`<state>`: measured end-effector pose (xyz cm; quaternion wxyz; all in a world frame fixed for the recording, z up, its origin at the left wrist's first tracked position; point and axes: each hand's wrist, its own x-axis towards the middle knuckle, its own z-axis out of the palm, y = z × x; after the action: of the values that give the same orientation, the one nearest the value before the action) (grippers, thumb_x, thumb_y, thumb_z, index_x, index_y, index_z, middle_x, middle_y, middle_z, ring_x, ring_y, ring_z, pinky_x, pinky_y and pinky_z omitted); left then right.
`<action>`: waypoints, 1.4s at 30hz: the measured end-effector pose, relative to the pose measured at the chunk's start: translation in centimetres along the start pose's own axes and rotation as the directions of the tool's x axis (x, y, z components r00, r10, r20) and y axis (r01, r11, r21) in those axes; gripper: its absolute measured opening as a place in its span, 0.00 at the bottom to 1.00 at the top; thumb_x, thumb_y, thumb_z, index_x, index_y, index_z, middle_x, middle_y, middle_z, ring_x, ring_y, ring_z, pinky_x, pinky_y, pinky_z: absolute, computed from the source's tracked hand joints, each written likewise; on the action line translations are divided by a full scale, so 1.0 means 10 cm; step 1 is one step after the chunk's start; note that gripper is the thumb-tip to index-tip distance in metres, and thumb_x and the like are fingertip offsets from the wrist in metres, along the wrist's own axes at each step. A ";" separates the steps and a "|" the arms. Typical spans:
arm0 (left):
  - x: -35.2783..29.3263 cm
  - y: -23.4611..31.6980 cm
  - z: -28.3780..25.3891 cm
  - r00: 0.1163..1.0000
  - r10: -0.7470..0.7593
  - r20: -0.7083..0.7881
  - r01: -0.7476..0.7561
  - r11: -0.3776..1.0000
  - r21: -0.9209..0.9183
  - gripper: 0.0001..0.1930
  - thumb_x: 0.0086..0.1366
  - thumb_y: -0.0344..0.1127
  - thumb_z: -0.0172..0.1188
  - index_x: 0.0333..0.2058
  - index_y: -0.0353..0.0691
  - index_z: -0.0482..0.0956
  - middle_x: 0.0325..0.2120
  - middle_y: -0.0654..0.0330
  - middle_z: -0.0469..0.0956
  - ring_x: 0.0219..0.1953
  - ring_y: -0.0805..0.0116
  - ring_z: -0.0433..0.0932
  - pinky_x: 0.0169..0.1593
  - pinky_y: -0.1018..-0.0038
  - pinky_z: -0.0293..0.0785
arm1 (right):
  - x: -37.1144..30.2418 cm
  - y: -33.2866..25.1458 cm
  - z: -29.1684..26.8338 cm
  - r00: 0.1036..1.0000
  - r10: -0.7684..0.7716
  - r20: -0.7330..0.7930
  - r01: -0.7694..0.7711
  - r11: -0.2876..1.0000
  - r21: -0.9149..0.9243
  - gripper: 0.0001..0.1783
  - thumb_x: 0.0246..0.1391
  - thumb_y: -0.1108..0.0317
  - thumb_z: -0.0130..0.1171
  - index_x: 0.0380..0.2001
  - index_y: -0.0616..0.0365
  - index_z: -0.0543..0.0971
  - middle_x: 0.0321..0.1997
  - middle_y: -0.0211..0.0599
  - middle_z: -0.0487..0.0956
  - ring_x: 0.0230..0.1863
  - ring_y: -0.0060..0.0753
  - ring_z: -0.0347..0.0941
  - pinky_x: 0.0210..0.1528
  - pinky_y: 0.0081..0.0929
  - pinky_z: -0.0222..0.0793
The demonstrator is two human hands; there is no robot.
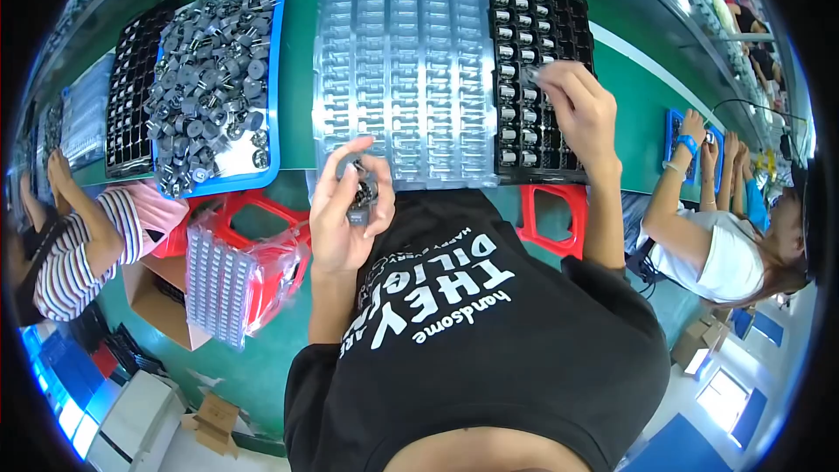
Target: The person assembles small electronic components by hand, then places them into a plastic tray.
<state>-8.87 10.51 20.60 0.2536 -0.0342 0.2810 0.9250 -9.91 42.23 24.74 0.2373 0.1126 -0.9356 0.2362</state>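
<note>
My left hand (pixel 348 210) is curled around a few small dark round parts (pixel 364 192), which look like the grey ones in the blue tray. It hovers by the near left corner of a clear plastic tray (pixel 404 79) with rows of moulded pockets. My right hand (pixel 580 114) reaches over a black pocketed tray (pixel 566 35), thumb and fingers pinched around something small and greyish that I cannot make out. Silver-topped parts (pixel 508 90) sit in several columns on that tray's left side; the pockets along its right side look dark.
A blue tray (pixel 276 79) heaped with grey round parts with metal pins (pixel 214 70) lies left of the clear tray. Beyond it is another black tray (pixel 131 96). Co-workers sit on both sides, one in a striped sleeve (pixel 79 253), another in a white shirt (pixel 734 253). Red stools (pixel 559 214) stand below.
</note>
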 end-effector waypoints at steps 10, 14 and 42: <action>0.05 -0.15 -0.05 0.992 -0.116 0.043 0.112 0.990 0.085 0.23 0.77 0.41 0.37 0.60 0.29 0.61 0.29 0.58 0.67 0.21 0.75 0.63 0.16 0.84 0.55 | -0.59 0.31 -0.14 0.983 0.131 0.126 -0.091 0.955 -0.281 0.04 0.49 0.79 0.62 0.30 0.61 0.77 0.34 0.38 0.79 0.33 0.43 0.78 0.33 0.32 0.74; 0.05 -0.14 -0.01 0.998 -0.057 0.025 0.055 0.995 0.079 0.24 0.77 0.41 0.34 0.62 0.31 0.60 0.30 0.58 0.67 0.21 0.75 0.63 0.16 0.84 0.55 | -0.76 0.39 -0.02 0.955 0.150 0.256 -0.051 0.933 -0.357 0.04 0.48 0.77 0.62 0.29 0.60 0.77 0.34 0.36 0.78 0.31 0.42 0.78 0.32 0.33 0.74; -0.31 -0.07 -0.31 0.999 0.047 0.014 -0.049 0.988 0.147 0.19 0.73 0.36 0.50 0.57 0.30 0.69 0.28 0.58 0.69 0.23 0.79 0.62 0.21 0.85 0.55 | 2.18 0.35 1.54 0.845 -0.304 0.439 0.365 0.929 -0.059 0.11 0.56 0.68 0.58 0.43 0.52 0.79 0.42 0.40 0.74 0.41 0.47 0.75 0.43 0.39 0.72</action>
<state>-6.07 7.97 18.31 0.2346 -0.0036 0.3478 0.9077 -35.90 35.48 22.24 0.0739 0.3058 -0.9445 0.0944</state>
